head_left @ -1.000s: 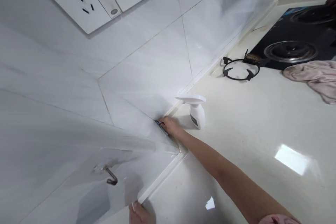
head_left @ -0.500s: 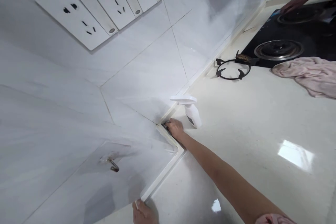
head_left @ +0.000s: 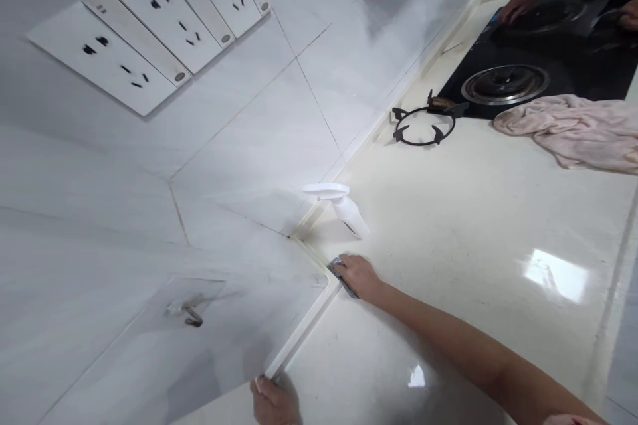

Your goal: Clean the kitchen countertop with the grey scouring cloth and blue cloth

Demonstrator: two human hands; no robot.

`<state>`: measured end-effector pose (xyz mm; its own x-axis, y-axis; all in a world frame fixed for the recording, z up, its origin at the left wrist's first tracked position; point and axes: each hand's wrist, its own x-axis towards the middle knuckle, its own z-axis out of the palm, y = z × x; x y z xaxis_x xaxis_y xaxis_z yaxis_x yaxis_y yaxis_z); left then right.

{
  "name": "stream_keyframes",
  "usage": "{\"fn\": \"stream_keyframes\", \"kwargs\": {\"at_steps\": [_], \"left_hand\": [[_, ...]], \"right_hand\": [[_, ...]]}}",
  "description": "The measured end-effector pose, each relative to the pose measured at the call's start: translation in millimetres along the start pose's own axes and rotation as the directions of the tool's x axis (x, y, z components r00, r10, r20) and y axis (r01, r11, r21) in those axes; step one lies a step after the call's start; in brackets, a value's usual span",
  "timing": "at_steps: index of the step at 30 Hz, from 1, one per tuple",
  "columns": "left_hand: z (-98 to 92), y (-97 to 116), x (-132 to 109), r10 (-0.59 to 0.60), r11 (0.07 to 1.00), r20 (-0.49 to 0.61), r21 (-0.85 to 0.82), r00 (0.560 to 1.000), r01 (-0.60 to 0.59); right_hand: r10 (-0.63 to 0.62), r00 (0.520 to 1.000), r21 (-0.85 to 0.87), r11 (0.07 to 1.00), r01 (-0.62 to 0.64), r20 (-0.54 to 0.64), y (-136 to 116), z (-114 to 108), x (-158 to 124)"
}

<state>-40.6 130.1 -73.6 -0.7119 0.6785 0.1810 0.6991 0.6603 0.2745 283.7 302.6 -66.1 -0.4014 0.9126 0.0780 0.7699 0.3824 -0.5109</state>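
My right hand (head_left: 359, 277) is closed on a grey cloth (head_left: 351, 293) and presses it to the pale countertop (head_left: 448, 232), beside the corner of the raised white edging strip (head_left: 304, 331). Part of the cloth is hidden under my fingers. At the lower edge of the view, my left hand (head_left: 276, 404) is curled round the near end of the tiled wall, where the strip ends. A white spray bottle (head_left: 349, 214) stands close to the inner wall corner, just beyond my right hand.
A black pan support (head_left: 423, 142) lies on the counter, near a black gas hob (head_left: 573, 73) and a pink towel (head_left: 588, 133). Another person's hand (head_left: 521, 3) rests at the hob's far side. Wall sockets (head_left: 164, 20) and a hook (head_left: 192, 316) are on the tiles.
My right hand has drawn the grey cloth out of the inner corner, toward me along the strip to its bend. My left hand stays at the wall's end. The view has shifted slightly.
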Motion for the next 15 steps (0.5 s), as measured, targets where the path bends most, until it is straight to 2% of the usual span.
{"fn": "stream_keyframes", "kwargs": {"at_steps": [4,9,15], "left_hand": [[-2.4,2.2,-0.9,-0.064,0.997,0.043,-0.050,0.997,0.066],[-0.1,-0.1,1.0,-0.113,0.988,0.065,-0.094,0.991,0.119],[12.6,-8.3,4.5,-0.114,0.971,0.013,-0.210,0.993,0.115]], "right_hand": [[-0.005,1.000,-0.013,1.000,0.005,-0.027,0.9,7.0,-30.6],[-0.003,0.999,-0.003,1.000,0.003,-0.047,-6.5,14.8,-52.5],[0.146,0.984,-0.070,0.986,-0.153,-0.099,-27.6,24.9,-57.0]]}}
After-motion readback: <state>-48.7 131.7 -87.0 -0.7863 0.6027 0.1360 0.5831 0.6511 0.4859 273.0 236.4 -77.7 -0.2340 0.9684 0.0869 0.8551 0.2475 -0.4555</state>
